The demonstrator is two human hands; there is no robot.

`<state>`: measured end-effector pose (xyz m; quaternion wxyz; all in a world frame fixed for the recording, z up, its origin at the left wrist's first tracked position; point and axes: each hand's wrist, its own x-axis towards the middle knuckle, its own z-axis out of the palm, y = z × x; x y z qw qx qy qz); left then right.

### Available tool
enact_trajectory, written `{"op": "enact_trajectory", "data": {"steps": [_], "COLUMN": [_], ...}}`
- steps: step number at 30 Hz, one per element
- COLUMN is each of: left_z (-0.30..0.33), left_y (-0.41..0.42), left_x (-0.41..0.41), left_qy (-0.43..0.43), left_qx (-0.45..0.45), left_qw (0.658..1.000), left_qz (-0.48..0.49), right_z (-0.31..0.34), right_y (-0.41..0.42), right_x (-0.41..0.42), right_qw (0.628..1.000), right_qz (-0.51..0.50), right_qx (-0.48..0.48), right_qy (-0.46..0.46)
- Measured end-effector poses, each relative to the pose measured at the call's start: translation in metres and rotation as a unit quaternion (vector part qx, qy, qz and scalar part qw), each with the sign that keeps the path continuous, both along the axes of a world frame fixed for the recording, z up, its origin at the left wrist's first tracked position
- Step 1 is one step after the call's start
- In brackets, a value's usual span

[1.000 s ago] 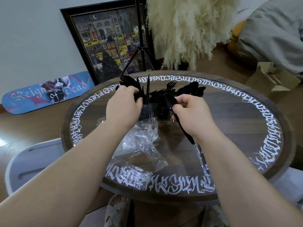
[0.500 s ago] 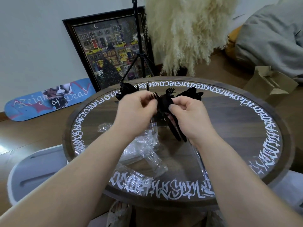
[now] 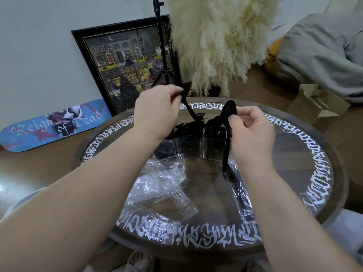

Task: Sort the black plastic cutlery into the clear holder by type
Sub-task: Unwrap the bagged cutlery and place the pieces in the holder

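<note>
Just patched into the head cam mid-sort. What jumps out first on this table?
Two bare hands raised over the round dark wooden table with white script around its rim: the right hand pinches a black plastic spoon, the left hand holds a black plastic fork. Behind them stands the clear holder, bristling with black cutlery; crumpled clear plastic wrap lies nearer the person.

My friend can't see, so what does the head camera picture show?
Two hands hold black cutlery above a clear holder on a round table: the right hand grips a spoon, the left hand a fork. Crumpled wrappers lie nearer.
</note>
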<state>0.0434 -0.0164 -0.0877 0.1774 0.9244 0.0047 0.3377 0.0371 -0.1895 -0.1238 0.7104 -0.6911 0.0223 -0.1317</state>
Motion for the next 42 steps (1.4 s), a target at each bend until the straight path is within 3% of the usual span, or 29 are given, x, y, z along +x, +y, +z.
{"op": "enact_trajectory", "data": {"steps": [3,7,9,12,16,19,24,31,36,40,42], "left_z": [-0.009,-0.020,-0.023,-0.026,-0.029,-0.033,-0.044,-0.050,-0.051,-0.052,-0.052], "left_y": [-0.003,-0.004,-0.005,-0.014,-0.034,-0.048,-0.052,-0.044,-0.042,-0.040,-0.040], "left_x": [0.009,0.017,0.019,0.017,0.013,0.015,0.021,0.024,0.023,0.022,0.021], "left_qy": [0.120,0.286,0.326,0.263,0.152,0.191,0.260,0.244,0.234,0.218,0.214], "left_qx": [0.083,0.178,0.199,0.219,0.168,0.158,0.187,0.166,0.154,0.152,0.147], "left_qw": [0.989,0.942,0.924,0.939,0.969,0.957,0.933,0.943,0.946,0.949,0.951], "left_qz": [0.028,0.005,0.002,0.002,-0.096,-0.152,-0.163,-0.153,-0.160,-0.170,-0.170], "right_z": [0.000,0.005,0.008,0.011,0.015,0.014,0.008,-0.007,-0.015,-0.030,-0.032], "right_y": [-0.005,-0.017,-0.022,-0.030,-0.035,-0.037,-0.037,-0.029,-0.016,-0.009,-0.007], "right_x": [0.003,0.009,0.012,0.015,0.017,0.019,0.026,0.039,0.039,0.045,0.045], "right_qw": [1.000,0.996,0.991,0.979,0.960,0.955,0.955,0.968,0.962,0.907,0.894], "right_qz": [-0.016,-0.063,-0.098,-0.138,-0.177,-0.199,-0.205,-0.181,-0.112,-0.035,-0.004], "right_qx": [0.003,-0.013,-0.018,-0.026,-0.055,-0.041,-0.055,-0.115,-0.240,-0.418,-0.448], "right_qy": [-0.011,-0.064,-0.090,-0.145,-0.210,-0.215,-0.208,-0.131,-0.066,-0.025,0.009]}}
